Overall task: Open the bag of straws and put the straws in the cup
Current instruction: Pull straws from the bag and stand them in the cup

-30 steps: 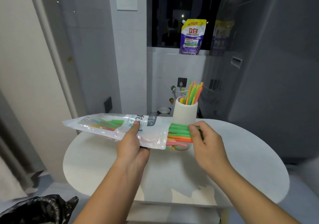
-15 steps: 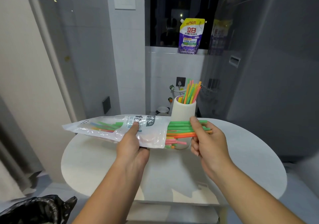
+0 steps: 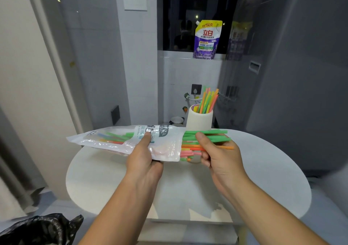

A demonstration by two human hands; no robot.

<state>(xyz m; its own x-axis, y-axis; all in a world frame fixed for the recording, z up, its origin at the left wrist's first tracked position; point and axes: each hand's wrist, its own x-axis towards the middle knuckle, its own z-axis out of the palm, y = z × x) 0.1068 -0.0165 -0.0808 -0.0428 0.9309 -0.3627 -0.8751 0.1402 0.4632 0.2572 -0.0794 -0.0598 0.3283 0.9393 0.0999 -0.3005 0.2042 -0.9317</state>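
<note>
Straws (image 3: pixel 211 138) pinched by right hand (image 3: pixel 220 161) | left hand (image 3: pixel 145 158) grips one bag (image 3: pixel 122 141) | one cup (image 3: pixel 199 120)

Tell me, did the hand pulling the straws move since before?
Yes. The right hand slid rightward, away from the bag's mouth, drawing green straws farther out past the cup.

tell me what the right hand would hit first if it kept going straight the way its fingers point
The right hand points left along the straws, so it would probably meet the open mouth of the bag first; depth is hard to judge.
</note>
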